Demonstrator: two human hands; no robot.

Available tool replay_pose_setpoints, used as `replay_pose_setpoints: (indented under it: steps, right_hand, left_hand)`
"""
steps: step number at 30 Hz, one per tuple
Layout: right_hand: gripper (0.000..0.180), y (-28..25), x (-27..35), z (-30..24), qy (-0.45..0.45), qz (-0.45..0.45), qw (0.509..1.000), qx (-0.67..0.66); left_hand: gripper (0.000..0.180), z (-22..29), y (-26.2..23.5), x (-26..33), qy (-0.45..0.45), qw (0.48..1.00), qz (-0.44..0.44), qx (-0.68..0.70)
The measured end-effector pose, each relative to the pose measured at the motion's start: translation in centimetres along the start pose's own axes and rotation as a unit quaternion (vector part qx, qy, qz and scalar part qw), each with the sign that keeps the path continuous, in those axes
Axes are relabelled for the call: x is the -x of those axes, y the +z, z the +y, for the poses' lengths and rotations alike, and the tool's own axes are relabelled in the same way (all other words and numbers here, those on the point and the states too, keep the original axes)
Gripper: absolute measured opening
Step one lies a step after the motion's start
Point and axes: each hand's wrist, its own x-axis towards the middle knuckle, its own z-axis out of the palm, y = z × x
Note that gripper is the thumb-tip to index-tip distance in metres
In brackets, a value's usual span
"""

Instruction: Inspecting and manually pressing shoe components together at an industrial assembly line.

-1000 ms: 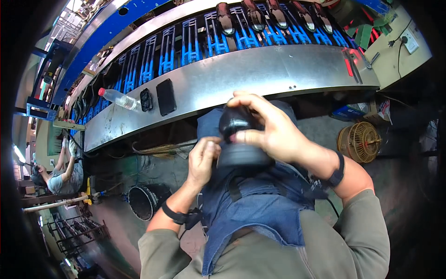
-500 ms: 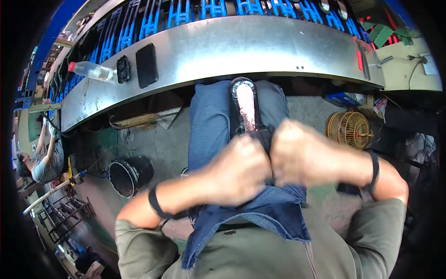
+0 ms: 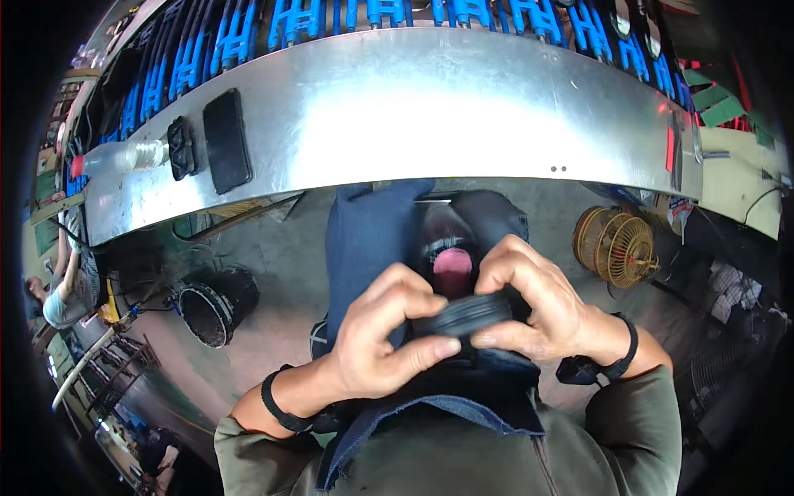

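Both hands work in front of me, above my lap. My left hand (image 3: 382, 332) pinches one end of a black, ridged piece (image 3: 470, 316) between thumb and bent fingers. At its other end, my right hand (image 3: 533, 299) grips it the same way. The piece lies crosswise and slightly tilted; its full shape is hidden by the fingers. Just beyond it, between my knees, a dark, glossy shoe-like form (image 3: 442, 227) shows a pink patch (image 3: 452, 271). Whether the ridged piece joins this form, I cannot tell.
A metal bench (image 3: 397, 107) curves across ahead, carrying a black phone (image 3: 227, 140), a dark small object (image 3: 181, 149) and a clear bottle (image 3: 120, 157). Blue racks (image 3: 306, 18) stand behind it. On the floor are a black bucket (image 3: 217, 304) and a yellow wire spool-like cage (image 3: 616, 246). Another person (image 3: 74, 285) is at far left.
My blurred fists, close together at the near end of the dark form, have moved apart into pinches on the ridged piece. The form's long pink surface now shows only as a short patch.
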Motion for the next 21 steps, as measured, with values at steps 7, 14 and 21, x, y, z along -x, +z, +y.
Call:
replay_pose_setpoints:
  steps: [7, 14, 21]
  right_hand:
    - [0.041, -0.2, -2.1, 2.2, 0.150, 0.025, 0.988, 0.032]
    - [0.051, 0.0, -2.2, 3.4, 0.185, 0.078, 0.978, 0.047]
    - [0.058, 2.2, 2.1, -0.5, 0.081, -0.018, 0.939, -0.333]
  left_hand:
    - [0.026, -2.5, -0.7, -3.4, -0.149, 0.988, 0.023, 0.027]
    - [0.029, -1.9, -1.7, -5.6, -0.066, 0.985, -0.035, -0.154]
    - [0.055, 2.1, -0.8, -0.8, 0.087, 0.993, -0.071, -0.038]
